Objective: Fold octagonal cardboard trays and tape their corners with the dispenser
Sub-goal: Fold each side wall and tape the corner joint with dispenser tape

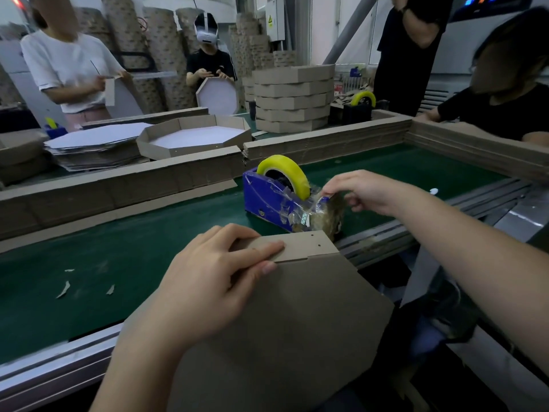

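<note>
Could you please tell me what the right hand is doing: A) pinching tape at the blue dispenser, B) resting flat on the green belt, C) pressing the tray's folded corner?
A: the right hand pinches clear tape at the blue dispenser; the left hand holds the cardboard tray.

No wording can be read. A yellow warning label (270, 20) stands on the far grey wall cabinet (275, 10), its print too small to make out.
</note>
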Available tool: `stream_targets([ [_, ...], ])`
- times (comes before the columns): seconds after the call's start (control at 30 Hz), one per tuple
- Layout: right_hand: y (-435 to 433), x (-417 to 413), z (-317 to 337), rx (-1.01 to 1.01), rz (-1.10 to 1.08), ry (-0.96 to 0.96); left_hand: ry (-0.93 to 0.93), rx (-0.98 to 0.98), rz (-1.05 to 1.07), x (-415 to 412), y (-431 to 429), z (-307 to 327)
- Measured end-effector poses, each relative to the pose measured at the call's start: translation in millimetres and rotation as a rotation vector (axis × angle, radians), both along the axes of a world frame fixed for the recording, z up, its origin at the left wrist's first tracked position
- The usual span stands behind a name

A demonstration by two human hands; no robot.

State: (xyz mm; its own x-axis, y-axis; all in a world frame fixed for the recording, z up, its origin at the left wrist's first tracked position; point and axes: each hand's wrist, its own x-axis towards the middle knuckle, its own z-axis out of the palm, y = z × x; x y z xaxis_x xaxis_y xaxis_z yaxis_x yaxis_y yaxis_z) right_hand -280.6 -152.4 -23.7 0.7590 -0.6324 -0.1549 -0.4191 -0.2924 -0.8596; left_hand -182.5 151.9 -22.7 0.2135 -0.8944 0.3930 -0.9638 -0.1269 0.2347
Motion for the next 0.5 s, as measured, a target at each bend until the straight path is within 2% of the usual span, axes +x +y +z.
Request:
stream_targets([
  [0.1,-0.7,0.3,1.3,0.226,-0.054,-0.098,0.012,-0.005,0.001,3.5,1.5,-1.4],
  [0.17,1.9,1.7,2.8,0.308,-0.094,-0.112,0.020,-0.006,-0.001,5.8,3.4,-2.6],
  [0.27,5.3,3.3,11.3,0.385,-0.166,-0.162,0.027,-0.020,0.002,8.7,5.2,-3.2],
  [0.4,9.6,3.2,17.7,0.387,-0.192,-0.188,0.023,-0.030,-0.002,8.6,3.8,-3.6],
  [0.5,13.9,0.3,4.5,0.413,-0.175,-0.290,0.027,-0.027,0.005,9.0,3.5,-4.2],
])
